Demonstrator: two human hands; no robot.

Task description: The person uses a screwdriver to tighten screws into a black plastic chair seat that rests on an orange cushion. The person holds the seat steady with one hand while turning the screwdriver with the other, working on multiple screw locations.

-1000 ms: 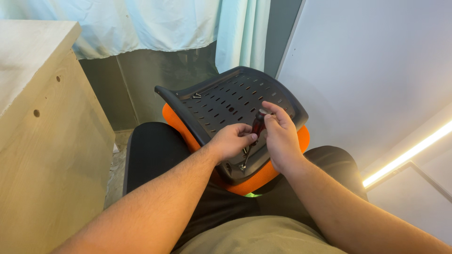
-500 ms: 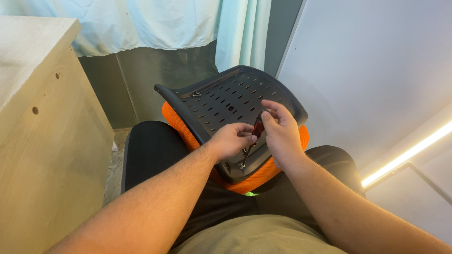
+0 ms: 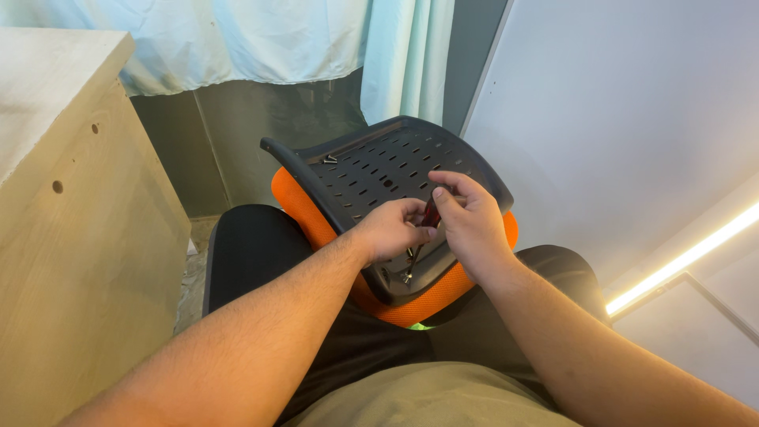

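Note:
A black perforated plastic chair panel [image 3: 379, 170] with an orange mesh cushion [image 3: 304, 209] under it rests on my lap. My right hand [image 3: 470, 225] grips the red handle of a small screwdriver [image 3: 429, 215] over the panel's near end. My left hand [image 3: 391, 229] is closed around the same tool just below, fingers touching the right hand. The metal shaft [image 3: 411, 265] points down at the panel's near edge. Loose screws [image 3: 329, 159] lie on the far part of the panel.
A pale wooden cabinet [image 3: 75, 205] with drilled holes stands close on the left. Light blue curtains [image 3: 277, 39] hang behind. A white wall [image 3: 617, 119] and a glowing light strip [image 3: 680, 257] are on the right.
Both hands stay on the screwdriver; the fingers have shifted slightly around the handle. The panel has not moved.

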